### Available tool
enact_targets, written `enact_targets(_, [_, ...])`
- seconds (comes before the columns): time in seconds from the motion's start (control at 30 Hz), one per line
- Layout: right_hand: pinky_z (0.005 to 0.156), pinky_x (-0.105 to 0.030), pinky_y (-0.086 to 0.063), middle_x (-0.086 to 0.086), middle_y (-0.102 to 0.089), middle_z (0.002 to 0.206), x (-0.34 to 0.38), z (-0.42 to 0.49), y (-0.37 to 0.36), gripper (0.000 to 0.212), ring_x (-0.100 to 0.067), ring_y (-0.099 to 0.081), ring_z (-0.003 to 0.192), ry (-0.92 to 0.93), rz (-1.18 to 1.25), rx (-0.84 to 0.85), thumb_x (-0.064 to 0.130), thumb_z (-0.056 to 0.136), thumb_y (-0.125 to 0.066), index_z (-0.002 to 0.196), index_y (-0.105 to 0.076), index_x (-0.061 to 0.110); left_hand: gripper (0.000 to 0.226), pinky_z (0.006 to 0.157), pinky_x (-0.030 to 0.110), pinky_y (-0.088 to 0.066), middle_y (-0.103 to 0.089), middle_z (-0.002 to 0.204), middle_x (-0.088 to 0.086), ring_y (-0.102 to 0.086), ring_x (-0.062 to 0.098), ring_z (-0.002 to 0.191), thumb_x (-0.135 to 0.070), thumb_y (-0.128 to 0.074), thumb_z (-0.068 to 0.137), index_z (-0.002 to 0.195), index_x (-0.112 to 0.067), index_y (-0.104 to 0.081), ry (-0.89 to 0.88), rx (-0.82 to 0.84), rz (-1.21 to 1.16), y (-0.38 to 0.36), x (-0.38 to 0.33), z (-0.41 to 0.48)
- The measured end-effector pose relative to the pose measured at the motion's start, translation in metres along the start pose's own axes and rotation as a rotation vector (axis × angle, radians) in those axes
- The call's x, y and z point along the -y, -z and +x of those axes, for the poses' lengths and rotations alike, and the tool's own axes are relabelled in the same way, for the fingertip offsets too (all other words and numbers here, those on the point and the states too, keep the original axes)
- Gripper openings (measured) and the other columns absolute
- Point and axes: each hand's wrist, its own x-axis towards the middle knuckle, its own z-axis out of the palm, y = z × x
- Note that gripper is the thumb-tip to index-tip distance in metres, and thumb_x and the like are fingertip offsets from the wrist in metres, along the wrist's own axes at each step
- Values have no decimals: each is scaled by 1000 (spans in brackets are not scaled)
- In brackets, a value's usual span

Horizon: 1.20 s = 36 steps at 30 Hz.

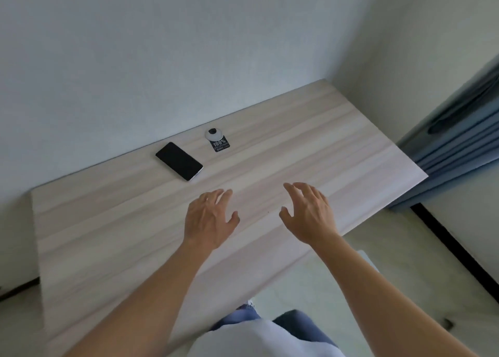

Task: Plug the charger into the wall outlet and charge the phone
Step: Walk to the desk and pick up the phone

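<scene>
A black phone (pixel 179 161) lies face up with a dark screen on the light wooden table (pixel 337 146), near the wall. Right of it sits a small white round object with a black centre (pixel 213 133), touching a black card printed "100%" (pixel 219 144). Whether this is the charger I cannot tell. No cable and no wall outlet are in view. My left hand (pixel 209 217) hovers over the table's middle, palm down, fingers apart, holding nothing. My right hand (pixel 309 212) hovers beside it, also open with fingers spread and holding nothing.
A plain pale wall (pixel 162 59) runs along the table's far edge, meeting another wall at the right corner. Blue curtains (pixel 459 151) hang at the right. Pale floor (pixel 405 262) lies below the table's near edge, with my legs in blue jeans (pixel 297 321).
</scene>
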Motion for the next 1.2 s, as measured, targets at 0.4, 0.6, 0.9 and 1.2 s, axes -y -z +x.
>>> enact_targets(0.4, [107,-50,-42,-12,-61,129,46,80,-19,54,-32,-55,122,324,-33,108,33,82,-64,132,-55,16,55,91,44,-51,-63,131,7,-60,29,114,-46,-54,85,133,-19,-55,364,-51,-49,2,43,-17])
enact_targets(0.6, [99,-48,-48,-12,-66,122,64,111,-36,54,-33,-61,113,440,-11,124,31,77,-71,127,-60,15,58,90,44,-51,-59,136,5,-58,27,116,-48,-58,84,136,-23,-51,473,3,-28,0,58,-17])
enact_targets(0.9, [103,-44,-46,-9,-60,132,91,165,-82,56,-29,-55,123,486,-22,257,36,85,-62,137,-53,18,67,106,42,-40,-41,152,1,-42,24,135,-55,-54,88,146,-27,-36,605,80,-77,-31,109,16])
enact_targets(1.2, [93,-44,-50,-8,-57,133,132,215,-137,57,-28,-53,121,449,4,349,37,87,-61,139,-49,17,108,118,60,-13,17,164,-2,10,25,151,-80,-50,74,154,-35,7,667,274,-123,-73,159,41])
